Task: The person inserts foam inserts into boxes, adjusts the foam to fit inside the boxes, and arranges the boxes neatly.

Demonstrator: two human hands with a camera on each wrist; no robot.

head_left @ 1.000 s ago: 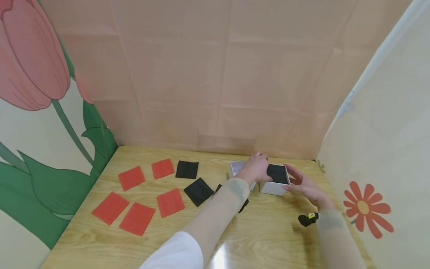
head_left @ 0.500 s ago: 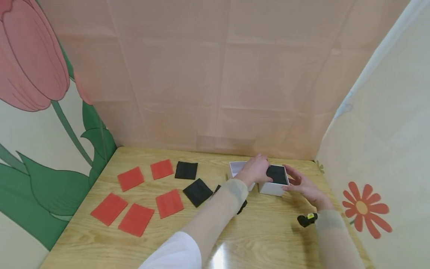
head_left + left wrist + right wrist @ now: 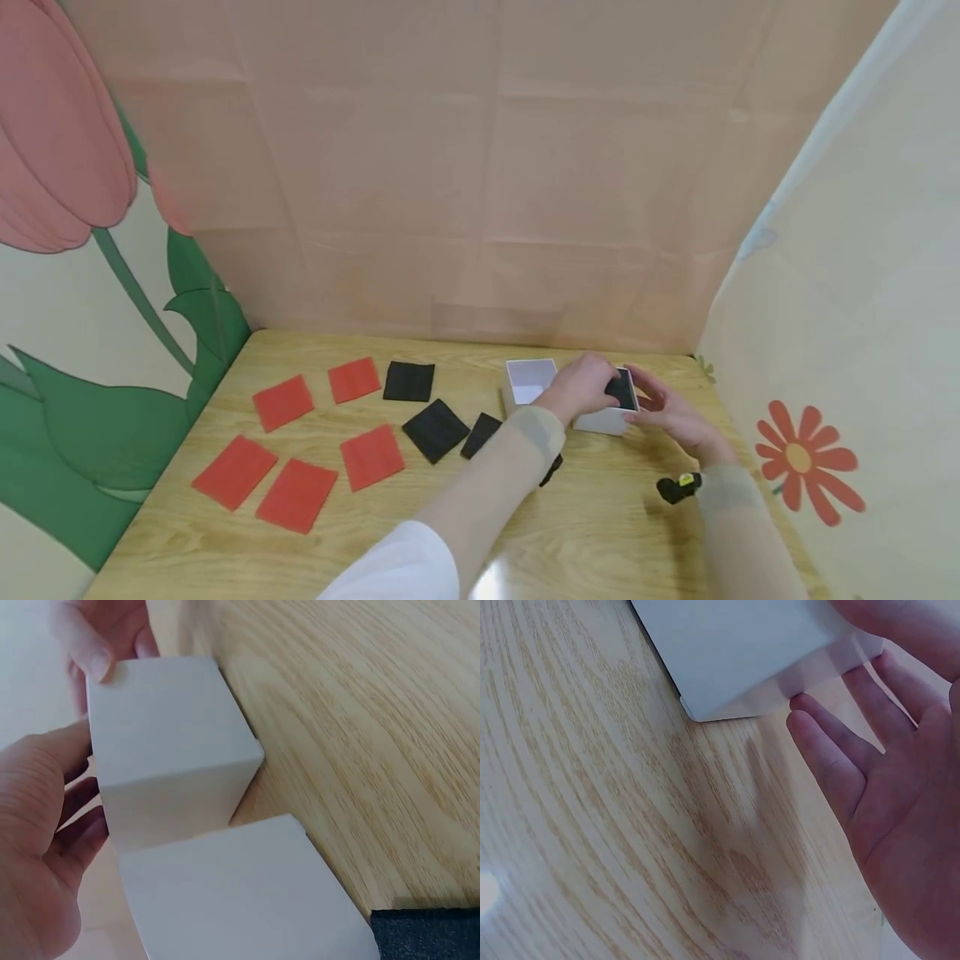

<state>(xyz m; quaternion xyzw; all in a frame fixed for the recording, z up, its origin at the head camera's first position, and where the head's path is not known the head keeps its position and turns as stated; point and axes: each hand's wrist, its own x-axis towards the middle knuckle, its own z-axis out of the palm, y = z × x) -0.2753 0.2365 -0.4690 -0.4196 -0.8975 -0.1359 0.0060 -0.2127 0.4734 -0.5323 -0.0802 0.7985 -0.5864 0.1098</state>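
Observation:
My left hand [image 3: 581, 385] reaches over the white box [image 3: 600, 422] on the right, its fingertips at the mouth and hidden. Inside that box lies a black square piece [image 3: 624, 389], partly covered by the hand. The right hand [image 3: 678, 421] steadies the same box at its right side, thumb at the near corner, fingers behind. In the right wrist view those fingers [image 3: 821, 750] spread along the box side [image 3: 742, 645]. A second white box [image 3: 531, 377] stands open to the left, white inside, partly behind my left wrist.
Several red squares [image 3: 297, 495] lie flat on the left of the wooden table [image 3: 172, 533]. Three black squares [image 3: 436, 430] lie between them and the boxes, one partly under the left forearm. A brown sheet [image 3: 390, 208] rises behind the table; a flowered panel [image 3: 825, 350] stands at right.
My left hand has shifted right, from between the boxes to over the right box, covering more of the black square. More of the left box shows. The right hand keeps its hold.

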